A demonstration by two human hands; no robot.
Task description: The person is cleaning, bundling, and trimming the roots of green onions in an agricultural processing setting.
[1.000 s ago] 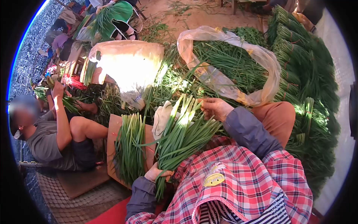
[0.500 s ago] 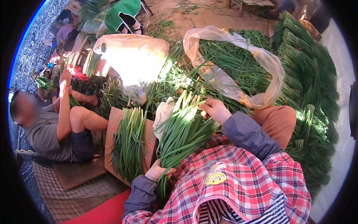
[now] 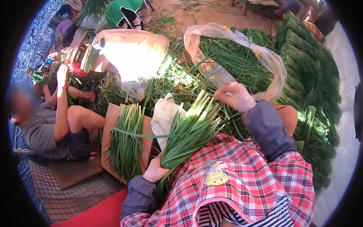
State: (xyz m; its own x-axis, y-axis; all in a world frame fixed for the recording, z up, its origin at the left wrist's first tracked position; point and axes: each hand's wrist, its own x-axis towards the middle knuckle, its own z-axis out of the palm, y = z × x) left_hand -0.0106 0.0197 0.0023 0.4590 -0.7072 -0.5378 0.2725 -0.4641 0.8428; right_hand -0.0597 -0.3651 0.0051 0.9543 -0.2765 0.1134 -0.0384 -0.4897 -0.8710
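Note:
My left hand (image 3: pixel 156 170) is closed around the lower, leafy part of a bunch of garlic chives (image 3: pixel 193 132), whose pale cut ends point up and to the right. Just off those ends is my right hand (image 3: pixel 236 97), its fingers curled together and slightly blurred; what they may hold is too small to make out. A second pile of chives (image 3: pixel 127 140) lies on a wooden board (image 3: pixel 109 117) to the left. One long leaf (image 3: pixel 151 135) stretches sideways between pile and bunch. Behind the bunch is an off-white cloth (image 3: pixel 165 115).
Loose chives (image 3: pixel 242 56) cover the ground ahead, with a clear plastic bag (image 3: pixel 281 75) over them. Another plastic sheet (image 3: pixel 132 49) glares in sunlight. Tied chive bundles (image 3: pixel 314 83) are stacked high at right. A co-worker (image 3: pixel 49 128) sits at left with an arm raised.
My right hand has moved away from the bunch's cut ends, up and to the right. My left hand keeps its grip. A long leaf now lies across the pile and the bunch.

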